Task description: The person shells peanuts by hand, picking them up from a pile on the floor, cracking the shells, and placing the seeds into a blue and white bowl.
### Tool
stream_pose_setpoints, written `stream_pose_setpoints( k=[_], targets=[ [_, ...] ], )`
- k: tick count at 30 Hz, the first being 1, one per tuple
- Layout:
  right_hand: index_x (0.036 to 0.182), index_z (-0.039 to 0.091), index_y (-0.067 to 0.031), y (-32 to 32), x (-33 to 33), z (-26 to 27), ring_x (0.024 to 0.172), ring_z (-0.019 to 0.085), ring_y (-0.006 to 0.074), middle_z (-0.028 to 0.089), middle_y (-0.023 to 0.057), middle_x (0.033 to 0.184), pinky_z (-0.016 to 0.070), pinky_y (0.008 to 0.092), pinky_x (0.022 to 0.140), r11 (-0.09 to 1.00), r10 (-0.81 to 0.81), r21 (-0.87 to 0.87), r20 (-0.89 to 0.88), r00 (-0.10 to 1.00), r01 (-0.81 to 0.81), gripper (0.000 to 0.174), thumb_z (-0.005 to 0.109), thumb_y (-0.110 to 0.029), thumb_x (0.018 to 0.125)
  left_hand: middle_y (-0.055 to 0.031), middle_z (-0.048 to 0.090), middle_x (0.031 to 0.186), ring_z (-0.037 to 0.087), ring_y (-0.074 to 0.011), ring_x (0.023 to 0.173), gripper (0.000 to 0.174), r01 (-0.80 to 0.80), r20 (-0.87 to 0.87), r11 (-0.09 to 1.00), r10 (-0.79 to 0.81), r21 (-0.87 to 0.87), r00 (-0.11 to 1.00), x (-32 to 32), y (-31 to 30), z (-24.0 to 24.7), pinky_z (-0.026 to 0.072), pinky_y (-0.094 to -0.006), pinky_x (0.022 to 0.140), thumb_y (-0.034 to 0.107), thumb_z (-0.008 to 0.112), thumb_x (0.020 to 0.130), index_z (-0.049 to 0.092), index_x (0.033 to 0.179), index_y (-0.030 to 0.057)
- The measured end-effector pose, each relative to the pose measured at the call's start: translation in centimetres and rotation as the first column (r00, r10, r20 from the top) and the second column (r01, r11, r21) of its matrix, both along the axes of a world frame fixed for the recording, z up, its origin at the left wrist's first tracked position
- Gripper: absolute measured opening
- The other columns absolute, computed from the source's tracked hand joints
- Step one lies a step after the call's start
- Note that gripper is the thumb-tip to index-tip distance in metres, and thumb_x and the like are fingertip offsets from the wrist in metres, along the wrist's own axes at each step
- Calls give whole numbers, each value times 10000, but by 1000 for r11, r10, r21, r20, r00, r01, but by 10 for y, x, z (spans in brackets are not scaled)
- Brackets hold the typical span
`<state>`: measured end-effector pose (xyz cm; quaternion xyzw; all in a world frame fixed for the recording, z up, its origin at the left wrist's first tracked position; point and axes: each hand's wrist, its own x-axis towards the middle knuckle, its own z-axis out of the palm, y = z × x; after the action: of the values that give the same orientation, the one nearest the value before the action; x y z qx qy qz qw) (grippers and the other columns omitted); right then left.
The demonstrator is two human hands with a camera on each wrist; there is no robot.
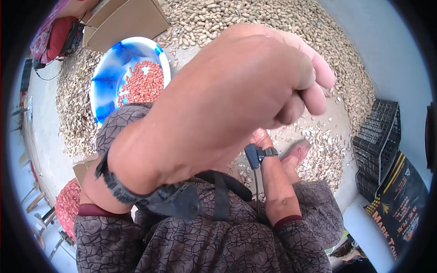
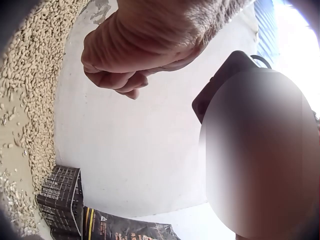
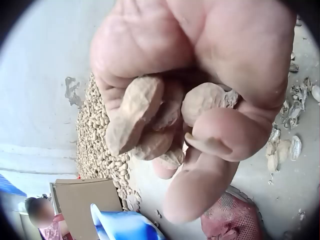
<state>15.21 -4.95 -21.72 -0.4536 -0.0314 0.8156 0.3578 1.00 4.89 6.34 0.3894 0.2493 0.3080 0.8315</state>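
Note:
Raised close to the head camera, my left hand (image 1: 255, 77) covers the middle of the head view with its fingers curled in. In the left wrist view the same hand (image 2: 135, 45) shows bent fingers, and nothing sticks out of them. Down in front of the lap is my right hand (image 1: 261, 138), mostly hidden behind the left arm. In the right wrist view my right hand (image 3: 200, 100) holds several unshelled peanuts (image 3: 135, 112) in its curled fingers, the thumb against one of them.
A blue and white basin (image 1: 102, 86) holds shelled red peanuts (image 1: 143, 84). Behind it lie a cardboard box (image 1: 129, 25) and a big heap of unshelled peanuts (image 1: 200, 22). Empty shells (image 1: 323, 154) litter the floor by a foot (image 1: 298, 152). Black crates (image 1: 378, 141) stand right. Another person (image 3: 42, 215) sits beyond.

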Motion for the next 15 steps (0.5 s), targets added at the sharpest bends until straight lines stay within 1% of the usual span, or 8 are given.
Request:
stream_pose_setpoints(
  k=[2,4,5,6,7,9,13,15],
  targets=[
    [815,565,-6,-5,0,-1,539,595,162,613,126,698,371,174,382,999,42,32,36,998,-43,189,511,-180,767,-70,554,712,376,-36,473,211,-30,-76,999,27,-41,997,5,2,1,279,-146,390,37,414,807,522,953,-71],
    [857,571,-6,-6,4,13,527,585,143,613,118,693,380,171,392,982,187,28,46,981,-188,186,530,-166,772,-63,554,714,377,-33,476,201,-19,-96,1000,18,-4,995,10,2,-1,279,-146,391,35,420,806,525,944,-66],
    [857,571,-6,-10,5,13,527,585,143,613,118,693,380,171,392,982,182,34,59,982,-184,186,530,-166,772,-55,555,715,377,-30,479,191,-8,-121,1000,11,28,993,11,3,-4,279,-146,391,33,426,804,527,936,-61],
    [878,578,-15,-16,6,10,536,580,129,610,104,702,382,174,395,956,282,59,81,956,-287,178,546,-149,765,-82,553,671,434,-86,507,159,-50,-111,998,54,39,992,13,3,-7,328,-206,434,14,436,715,554,792,-60],
    [899,585,-24,-23,5,12,545,576,116,608,91,711,385,177,398,918,380,77,106,919,-388,179,561,-131,758,-82,553,671,434,-86,507,159,-44,-96,998,49,46,994,15,2,-8,328,-206,434,14,436,715,554,792,-60],
    [934,600,-51,-36,6,15,558,562,90,594,59,731,380,173,400,926,368,36,124,921,-375,197,583,-107,746,-49,553,704,410,-30,506,178,-27,-107,999,29,18,994,20,-1,-10,284,-144,392,18,436,789,538,916,-52],
    [931,608,-52,-53,13,22,526,524,89,580,53,725,375,173,400,910,402,-3,244,883,-414,179,558,-110,769,-56,555,695,429,-40,513,178,3,-93,1000,-3,3,996,33,-1,-20,297,-151,395,25,456,769,543,904,-50],
    [971,576,-4,-59,21,25,505,523,100,584,77,678,353,161,383,943,329,2,151,932,-333,219,538,-121,790,-57,556,692,436,-41,515,177,34,-76,999,-33,4,997,38,-1,-25,302,-154,394,30,454,769,545,900,-47]
  ],
)
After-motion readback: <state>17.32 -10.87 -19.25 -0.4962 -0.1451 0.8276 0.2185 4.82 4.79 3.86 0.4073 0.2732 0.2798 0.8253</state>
